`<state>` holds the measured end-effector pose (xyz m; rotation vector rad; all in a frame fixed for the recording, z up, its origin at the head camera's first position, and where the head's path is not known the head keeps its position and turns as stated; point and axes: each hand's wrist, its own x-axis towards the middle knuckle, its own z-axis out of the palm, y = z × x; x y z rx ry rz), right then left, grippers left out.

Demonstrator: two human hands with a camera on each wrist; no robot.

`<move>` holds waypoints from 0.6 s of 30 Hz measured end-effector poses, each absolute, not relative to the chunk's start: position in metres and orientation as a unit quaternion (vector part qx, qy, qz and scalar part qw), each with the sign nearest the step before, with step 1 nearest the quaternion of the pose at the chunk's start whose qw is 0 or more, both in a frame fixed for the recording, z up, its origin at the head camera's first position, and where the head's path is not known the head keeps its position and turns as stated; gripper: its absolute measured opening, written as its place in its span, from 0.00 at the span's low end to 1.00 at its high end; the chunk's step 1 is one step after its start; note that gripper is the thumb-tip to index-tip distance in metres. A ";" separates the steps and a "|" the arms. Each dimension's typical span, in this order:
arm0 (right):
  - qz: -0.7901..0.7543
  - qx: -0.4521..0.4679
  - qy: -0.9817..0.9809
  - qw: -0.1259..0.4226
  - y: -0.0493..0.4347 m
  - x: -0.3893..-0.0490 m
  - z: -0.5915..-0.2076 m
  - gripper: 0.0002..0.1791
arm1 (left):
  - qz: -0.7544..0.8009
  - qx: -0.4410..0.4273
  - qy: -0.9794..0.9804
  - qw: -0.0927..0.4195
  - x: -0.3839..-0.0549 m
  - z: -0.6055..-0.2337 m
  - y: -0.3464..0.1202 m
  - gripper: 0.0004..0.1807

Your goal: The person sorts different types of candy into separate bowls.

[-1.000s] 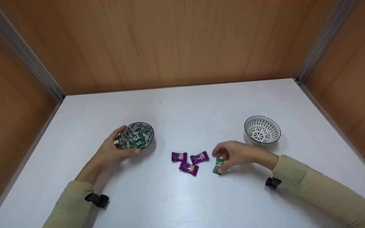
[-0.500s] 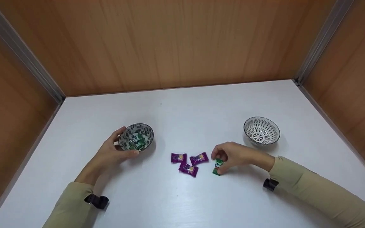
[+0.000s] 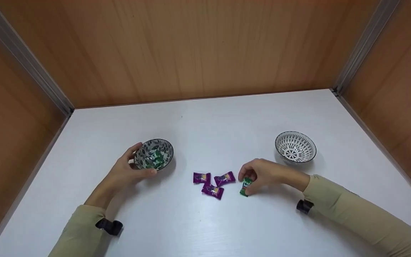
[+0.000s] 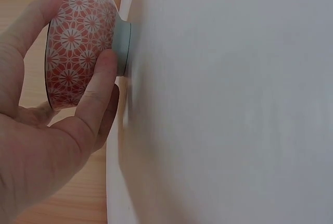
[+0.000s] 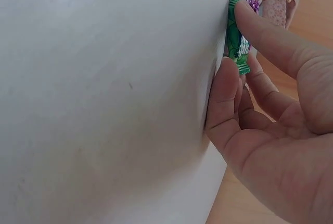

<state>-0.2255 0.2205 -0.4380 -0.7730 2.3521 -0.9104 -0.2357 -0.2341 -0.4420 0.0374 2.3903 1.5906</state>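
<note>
On the left of the table, my left hand (image 3: 127, 170) holds a small bowl (image 3: 162, 144), thumb at its near rim and fingers round the far side. Several green-wrapped candies (image 3: 158, 157) lie inside. The left wrist view shows the bowl's red flower-patterned outside (image 4: 73, 39) and pale foot. Right of the middle, my right hand (image 3: 264, 175) pinches another green-wrapped candy (image 3: 245, 186) by its ends, thumb on one and fingers by the other, close over the tabletop. Just left of it lie three purple-wrapped candies, the nearest one (image 3: 224, 178) apart from my fingertips.
A second bowl (image 3: 295, 147), white with dark dashes inside, stands behind my right hand with nothing in it. Wooden panels (image 3: 205, 50) close off the back and both sides of the white table (image 3: 205, 228).
My right wrist has shifted very slightly left while the fingers stay at the green candy. My left hand and the bowl keep their place.
</note>
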 end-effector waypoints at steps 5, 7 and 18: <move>-0.332 -0.285 0.863 0.251 0.221 -0.226 -0.438 0.14 | 0.549 0.018 0.824 0.137 -0.237 -0.441 -0.234 0.66; -0.329 -0.286 0.864 0.250 0.221 -0.226 -0.438 0.14 | 0.547 0.018 0.825 0.137 -0.236 -0.440 -0.234 0.66; -0.341 -0.333 0.839 0.264 0.223 -0.228 -0.424 0.10 | 0.545 0.023 0.828 0.132 -0.237 -0.442 -0.234 0.65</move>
